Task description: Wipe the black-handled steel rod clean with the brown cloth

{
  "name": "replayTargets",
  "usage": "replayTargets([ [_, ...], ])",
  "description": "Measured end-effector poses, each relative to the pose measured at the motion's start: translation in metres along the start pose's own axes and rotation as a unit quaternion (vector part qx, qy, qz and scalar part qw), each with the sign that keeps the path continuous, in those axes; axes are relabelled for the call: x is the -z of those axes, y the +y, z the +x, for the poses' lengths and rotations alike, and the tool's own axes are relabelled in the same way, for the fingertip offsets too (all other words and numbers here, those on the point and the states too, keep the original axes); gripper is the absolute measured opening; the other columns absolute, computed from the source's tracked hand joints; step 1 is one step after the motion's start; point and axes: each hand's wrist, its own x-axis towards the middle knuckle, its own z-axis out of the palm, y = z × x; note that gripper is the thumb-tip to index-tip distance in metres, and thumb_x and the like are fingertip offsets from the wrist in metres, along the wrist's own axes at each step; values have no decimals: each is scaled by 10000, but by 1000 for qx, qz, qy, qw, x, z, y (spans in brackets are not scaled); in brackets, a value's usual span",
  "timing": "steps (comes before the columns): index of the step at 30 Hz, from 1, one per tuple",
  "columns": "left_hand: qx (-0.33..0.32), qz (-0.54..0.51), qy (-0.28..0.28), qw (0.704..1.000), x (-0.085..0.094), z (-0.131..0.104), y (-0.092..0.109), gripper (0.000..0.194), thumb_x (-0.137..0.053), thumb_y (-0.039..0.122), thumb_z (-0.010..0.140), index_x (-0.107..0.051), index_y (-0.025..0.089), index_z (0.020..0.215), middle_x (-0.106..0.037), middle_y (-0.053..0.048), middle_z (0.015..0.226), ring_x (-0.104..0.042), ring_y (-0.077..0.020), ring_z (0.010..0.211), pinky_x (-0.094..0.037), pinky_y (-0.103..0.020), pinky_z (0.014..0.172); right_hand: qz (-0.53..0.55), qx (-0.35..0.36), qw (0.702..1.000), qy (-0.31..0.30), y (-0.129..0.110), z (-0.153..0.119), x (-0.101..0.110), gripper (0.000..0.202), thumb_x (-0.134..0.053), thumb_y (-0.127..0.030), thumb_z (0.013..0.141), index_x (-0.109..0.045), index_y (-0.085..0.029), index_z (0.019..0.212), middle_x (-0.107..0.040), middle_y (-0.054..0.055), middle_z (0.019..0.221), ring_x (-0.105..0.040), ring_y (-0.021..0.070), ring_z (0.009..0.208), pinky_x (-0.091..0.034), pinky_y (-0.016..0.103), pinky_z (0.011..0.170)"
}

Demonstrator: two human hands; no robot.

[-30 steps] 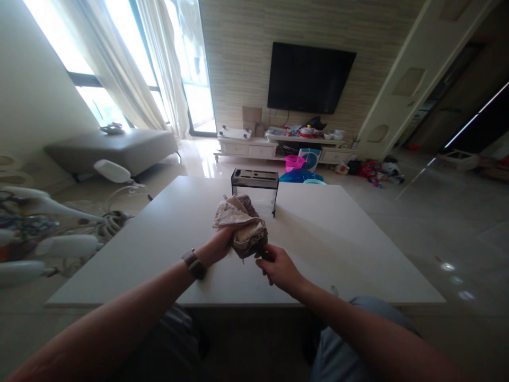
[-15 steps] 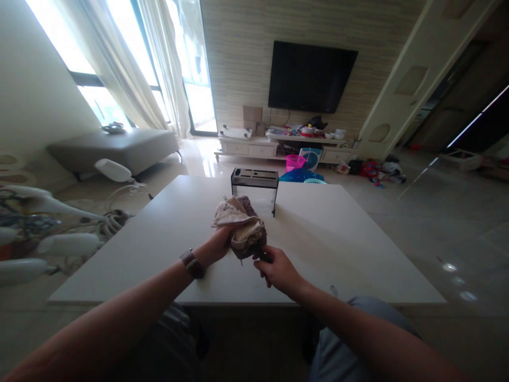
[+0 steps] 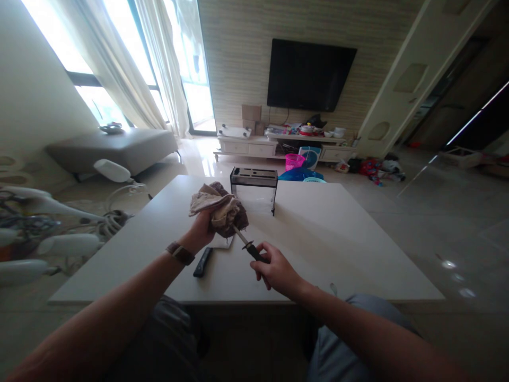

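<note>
My left hand (image 3: 202,232) is closed around a crumpled brown and beige rag (image 3: 222,209). My right hand (image 3: 274,268) grips the black handle of a honing steel (image 3: 240,235). Part of its metal rod shows below the guard; the far end disappears into the rag. Beneath my left hand, a cleaver (image 3: 203,262) lies on the white table (image 3: 318,244), black handle toward me, its blade partly hidden by the rag and hand. Behind the rag stands a clear-sided knife stand (image 3: 254,178) with a slotted dark top.
A small clear object (image 3: 333,289) lies near the table's front edge. Left of the table are a white-shaded lamp (image 3: 71,244) and a grey bench (image 3: 115,151). Beyond it stand a pink basket (image 3: 294,161) and a low white cabinet (image 3: 248,148).
My left hand and the rag have moved left and slightly up, away from my right hand. More of the steel's rod now shows, and the cleaver has come into view.
</note>
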Motion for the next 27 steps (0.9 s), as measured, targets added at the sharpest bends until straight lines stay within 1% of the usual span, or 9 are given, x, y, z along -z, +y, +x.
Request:
replayTargets([
  [3,49,24,-23,998,-2,-7,-11,263,-790,222,793,-752,133,1037,-793,-96,1044,-761,-212,875,-627,-297,812,-10,9,1000,4,4,2,1,193,-621,-294,772,-464,-242,870,-574,-116,559,-391,67,331,-336,177,298],
  [8,117,80,-21,990,-10,-23,-32,337,-829,239,757,-764,115,1063,-778,-129,1131,-754,-257,946,-617,-314,824,-30,17,999,39,12,11,5,178,-601,-320,773,-480,-232,868,-567,-106,567,-399,67,330,-318,179,307],
  [11,118,85,-37,989,-14,-33,-40,372,-855,204,729,-770,137,1085,-768,-124,1180,-734,-271,1045,-596,-319,899,-19,21,999,40,11,11,5,220,-599,-343,782,-521,-223,949,-542,-105,566,-397,76,342,-324,191,321],
  [14,106,77,-48,990,-14,-38,-43,459,-885,184,687,-760,163,1128,-771,-107,1168,-711,-266,1122,-566,-312,971,-22,35,998,42,7,10,4,247,-599,-320,789,-551,-215,1006,-532,-93,579,-405,82,385,-341,199,368],
  [16,110,81,-30,990,-14,-39,-43,488,-903,187,663,-756,157,1128,-770,-114,1167,-710,-269,1125,-563,-320,980,-31,38,998,42,5,9,4,233,-601,-309,792,-559,-213,1000,-529,-86,587,-415,87,413,-358,206,402],
  [19,106,89,6,990,-13,-35,-42,456,-911,186,654,-758,142,1081,-761,-129,1192,-721,-269,1082,-574,-333,957,-44,42,997,44,5,10,5,209,-606,-320,804,-560,-217,979,-525,-83,590,-410,88,424,-358,213,428],
  [23,83,92,12,992,-10,-23,-33,394,-898,201,679,-758,151,1044,-765,-121,1180,-738,-252,1019,-591,-331,915,-55,31,996,55,7,14,5,144,-606,-317,816,-521,-230,893,-531,-82,579,-409,89,438,-347,212,457],
  [25,66,86,17,994,-5,-15,-27,379,-880,207,699,-752,158,1051,-775,-103,1142,-749,-229,968,-601,-318,880,-63,26,996,56,7,16,5,129,-608,-303,816,-506,-231,852,-534,-79,578,-416,91,457,-349,212,476],
  [27,50,62,23,997,3,-8,-19,360,-862,198,715,-746,164,1053,-787,-80,1089,-754,-199,909,-606,-285,829,-75,29,995,55,7,16,5,113,-611,-285,815,-523,-227,854,-538,-74,584,-431,97,481,-357,214,493],
])
